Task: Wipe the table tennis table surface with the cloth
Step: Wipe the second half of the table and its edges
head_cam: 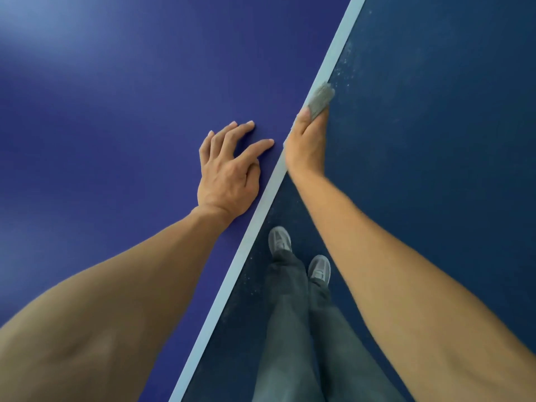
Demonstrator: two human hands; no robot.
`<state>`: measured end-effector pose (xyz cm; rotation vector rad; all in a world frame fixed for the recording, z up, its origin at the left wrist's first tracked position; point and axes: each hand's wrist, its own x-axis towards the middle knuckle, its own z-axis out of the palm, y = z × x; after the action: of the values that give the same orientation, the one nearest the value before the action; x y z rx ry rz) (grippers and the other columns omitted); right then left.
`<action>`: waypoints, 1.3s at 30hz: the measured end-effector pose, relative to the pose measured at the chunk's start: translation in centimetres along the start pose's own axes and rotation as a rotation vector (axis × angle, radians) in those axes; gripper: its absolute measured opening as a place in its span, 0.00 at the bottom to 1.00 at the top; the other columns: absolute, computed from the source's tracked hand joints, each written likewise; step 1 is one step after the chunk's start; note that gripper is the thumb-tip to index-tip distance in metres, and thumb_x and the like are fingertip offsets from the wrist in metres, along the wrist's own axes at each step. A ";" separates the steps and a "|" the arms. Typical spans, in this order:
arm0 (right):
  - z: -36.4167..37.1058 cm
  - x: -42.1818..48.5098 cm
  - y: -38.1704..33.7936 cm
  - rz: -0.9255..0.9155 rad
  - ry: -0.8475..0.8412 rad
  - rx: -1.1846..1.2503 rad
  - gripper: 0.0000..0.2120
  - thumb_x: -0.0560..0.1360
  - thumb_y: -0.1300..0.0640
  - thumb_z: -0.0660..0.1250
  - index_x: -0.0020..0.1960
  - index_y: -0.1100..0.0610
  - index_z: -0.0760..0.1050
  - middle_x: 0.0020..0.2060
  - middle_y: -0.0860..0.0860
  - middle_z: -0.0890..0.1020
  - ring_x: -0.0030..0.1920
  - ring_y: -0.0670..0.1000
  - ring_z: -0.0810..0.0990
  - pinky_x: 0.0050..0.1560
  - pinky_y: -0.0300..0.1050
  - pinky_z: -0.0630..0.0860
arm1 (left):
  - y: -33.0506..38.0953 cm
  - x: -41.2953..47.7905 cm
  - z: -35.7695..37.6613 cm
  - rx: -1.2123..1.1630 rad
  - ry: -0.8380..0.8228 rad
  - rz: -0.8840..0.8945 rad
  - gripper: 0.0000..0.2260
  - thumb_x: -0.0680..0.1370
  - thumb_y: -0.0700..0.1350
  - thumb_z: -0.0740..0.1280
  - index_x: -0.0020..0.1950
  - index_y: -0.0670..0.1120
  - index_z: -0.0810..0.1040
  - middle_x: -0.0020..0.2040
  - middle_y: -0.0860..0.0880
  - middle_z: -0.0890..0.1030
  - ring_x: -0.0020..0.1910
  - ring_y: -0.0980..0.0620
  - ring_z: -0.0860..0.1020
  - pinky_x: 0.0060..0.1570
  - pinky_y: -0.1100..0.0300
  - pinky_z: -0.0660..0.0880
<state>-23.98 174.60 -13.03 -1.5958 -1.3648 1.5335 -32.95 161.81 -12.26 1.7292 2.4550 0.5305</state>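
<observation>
the surface (116, 117) is a blue-violet top that fills the left and upper part of the view. a pale line (339, 39) runs along its right edge from the bottom middle up to the top right.

the left hand (229, 175) rests on the surface just beside that edge and holds nothing. its fingers are spread and arched, with the fingertips (269, 142) touching the top.

the right hand (307, 143) sits on the edge itself, just across the pale line from the left hand, and grasps the cloth (320, 98). its thumb lies along the pale line on top. the other fingers go down over the side of the edge and are mostly hidden.

the cloth is grey and bunched. it sticks out ahead of the right thumb, lying over the pale line and the rim of the surface. how much of it is inside the hand cannot be told.

both forearms are bare and reach in from the bottom corners of the view.

past the edge and lower down is the floor (435, 117), dark blue with pale specks scattered close to the edge. two grey shoes (280, 240) stand on it near the edge, beneath the right forearm, one a little ahead of the other. dark trousers (290, 314) show above them.
</observation>
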 end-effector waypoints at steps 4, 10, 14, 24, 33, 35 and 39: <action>0.3 1.8 -1.2 0.047 0.033 -0.024 0.28 0.88 0.51 0.50 0.84 0.58 0.48 0.81 0.56 0.62 0.77 0.59 0.69 0.74 0.57 0.70 | 0.1 0.0 -0.2 0.008 -0.023 -0.002 0.19 0.80 0.41 0.61 0.67 0.54 0.81 0.74 0.47 0.74 0.76 0.42 0.68 0.78 0.39 0.55; -0.7 -8.9 1.6 0.014 -0.099 -0.183 0.28 0.88 0.53 0.51 0.84 0.58 0.47 0.83 0.51 0.55 0.79 0.34 0.52 0.81 0.39 0.54 | 0.3 0.2 -0.8 0.038 -0.093 -0.019 0.18 0.81 0.43 0.60 0.68 0.54 0.80 0.75 0.46 0.72 0.76 0.40 0.67 0.78 0.38 0.55; -0.3 -3.2 -1.0 0.047 -0.050 -0.160 0.28 0.88 0.53 0.50 0.84 0.59 0.47 0.83 0.54 0.56 0.81 0.52 0.61 0.81 0.45 0.59 | 0.2 0.4 -0.8 0.009 -0.096 -0.039 0.18 0.81 0.43 0.59 0.67 0.54 0.80 0.75 0.46 0.72 0.76 0.40 0.67 0.78 0.37 0.55; -1.3 13.2 -7.6 0.056 0.092 -0.120 0.27 0.88 0.50 0.49 0.84 0.57 0.51 0.75 0.55 0.70 0.59 0.39 0.80 0.63 0.42 0.78 | 0.6 1.5 -0.9 0.017 -0.060 -0.071 0.17 0.78 0.40 0.63 0.63 0.52 0.84 0.68 0.44 0.77 0.69 0.38 0.73 0.74 0.40 0.60; -1.5 2.9 -3.0 0.078 -0.090 0.008 0.29 0.87 0.54 0.55 0.85 0.56 0.49 0.83 0.50 0.58 0.82 0.44 0.56 0.81 0.53 0.58 | 3.1 17.1 0.3 -0.023 0.006 -0.103 0.17 0.76 0.37 0.67 0.64 0.47 0.82 0.69 0.42 0.75 0.66 0.39 0.74 0.72 0.37 0.63; -1.9 6.9 -4.3 0.065 -0.079 0.057 0.29 0.87 0.54 0.55 0.84 0.58 0.50 0.83 0.51 0.59 0.82 0.46 0.58 0.81 0.53 0.58 | 4.2 21.2 1.1 -0.047 -0.024 -0.084 0.18 0.77 0.39 0.66 0.67 0.48 0.80 0.72 0.42 0.73 0.71 0.40 0.71 0.75 0.37 0.59; -3.2 19.1 -8.3 0.055 -0.026 0.084 0.28 0.87 0.54 0.56 0.84 0.58 0.52 0.81 0.53 0.62 0.79 0.47 0.62 0.79 0.44 0.60 | 6.5 28.6 2.9 -0.050 -0.108 -0.077 0.19 0.79 0.40 0.63 0.70 0.49 0.78 0.76 0.43 0.69 0.76 0.40 0.66 0.79 0.37 0.53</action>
<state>-26.39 195.53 -12.63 -1.5795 -1.2621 1.6273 -36.43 190.95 -9.33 1.5940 2.4019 0.4732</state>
